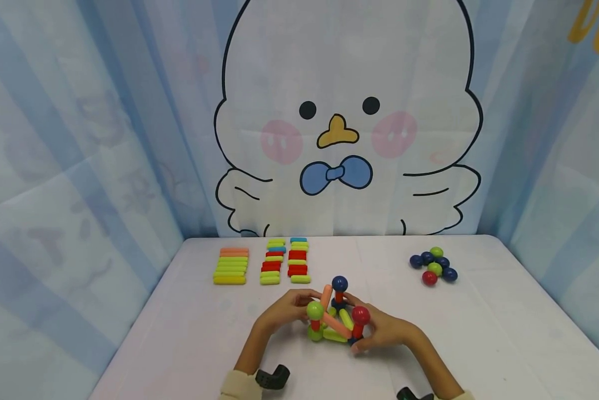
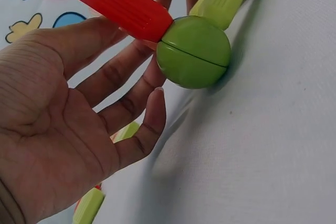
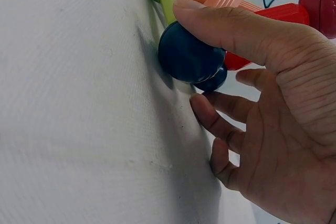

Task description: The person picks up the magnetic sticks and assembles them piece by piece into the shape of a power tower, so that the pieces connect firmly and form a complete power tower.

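A three-cornered structure of toy building sticks and balls stands on the table between my hands. Lime sticks form its base, and a red stick rises at each corner, topped by a green ball, a red ball and a dark blue ball. Peach sticks slant across its sides. My left hand holds it from the left, fingertips hidden behind the lower green ball and red stick. My right hand grips the right corner, thumb over a lower blue ball.
At the back left, peach, lime and yellow sticks lie in a column. Beside it are two columns of shorter lime, red and blue sticks. Loose blue, green and red balls cluster at the back right. A printed curtain hangs behind the table.
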`<state>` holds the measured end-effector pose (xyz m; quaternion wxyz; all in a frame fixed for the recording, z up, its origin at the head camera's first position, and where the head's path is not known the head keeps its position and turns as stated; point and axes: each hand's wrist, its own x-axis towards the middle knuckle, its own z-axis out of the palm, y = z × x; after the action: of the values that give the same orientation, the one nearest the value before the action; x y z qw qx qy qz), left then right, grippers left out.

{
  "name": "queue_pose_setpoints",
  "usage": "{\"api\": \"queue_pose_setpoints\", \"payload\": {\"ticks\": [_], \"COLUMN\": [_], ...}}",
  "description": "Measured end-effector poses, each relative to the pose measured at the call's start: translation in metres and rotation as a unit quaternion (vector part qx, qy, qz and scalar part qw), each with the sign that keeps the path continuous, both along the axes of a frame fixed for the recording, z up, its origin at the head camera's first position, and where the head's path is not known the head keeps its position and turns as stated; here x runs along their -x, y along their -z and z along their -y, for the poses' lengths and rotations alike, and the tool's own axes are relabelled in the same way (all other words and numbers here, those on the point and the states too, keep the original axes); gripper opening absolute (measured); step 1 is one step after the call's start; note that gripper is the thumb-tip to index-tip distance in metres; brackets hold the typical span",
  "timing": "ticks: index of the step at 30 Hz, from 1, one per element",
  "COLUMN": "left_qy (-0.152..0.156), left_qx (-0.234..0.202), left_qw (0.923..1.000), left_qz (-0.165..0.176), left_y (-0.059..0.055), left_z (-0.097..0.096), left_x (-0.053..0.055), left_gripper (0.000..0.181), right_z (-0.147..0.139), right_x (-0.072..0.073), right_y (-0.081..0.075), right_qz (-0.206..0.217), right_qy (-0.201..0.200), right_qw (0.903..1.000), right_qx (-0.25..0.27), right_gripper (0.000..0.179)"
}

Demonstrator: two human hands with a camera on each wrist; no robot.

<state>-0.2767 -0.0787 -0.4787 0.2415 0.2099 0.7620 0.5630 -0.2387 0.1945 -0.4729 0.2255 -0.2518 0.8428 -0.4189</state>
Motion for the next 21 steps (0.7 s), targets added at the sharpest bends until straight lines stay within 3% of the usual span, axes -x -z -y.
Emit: {"api": "queue_pose_setpoints", "payload": {"ticks": [14,21], "left_qy": [-0.001,-0.004], "left_qx": [0.012,0.015], "left_qw": [0.9999,0.9998], "left_qz": [0.003,0.011], "left_y": [0.003,0.002], "left_z": [-0.006,-0.008], "left_x": [-0.001,-0.001], "left_gripper": [0.048,0.048], "right_z": [0.001,-0.013], "right_x": [0.000,0.006], "right_y": [-0.001,-0.005], "right_qz": [0.000,0.034], "right_qy": [0.001,-0.019], "right_qw": [0.9999,0.9991], "right_qx": [-0.013,0.014], "right_gripper": [0.113,0.105]}}
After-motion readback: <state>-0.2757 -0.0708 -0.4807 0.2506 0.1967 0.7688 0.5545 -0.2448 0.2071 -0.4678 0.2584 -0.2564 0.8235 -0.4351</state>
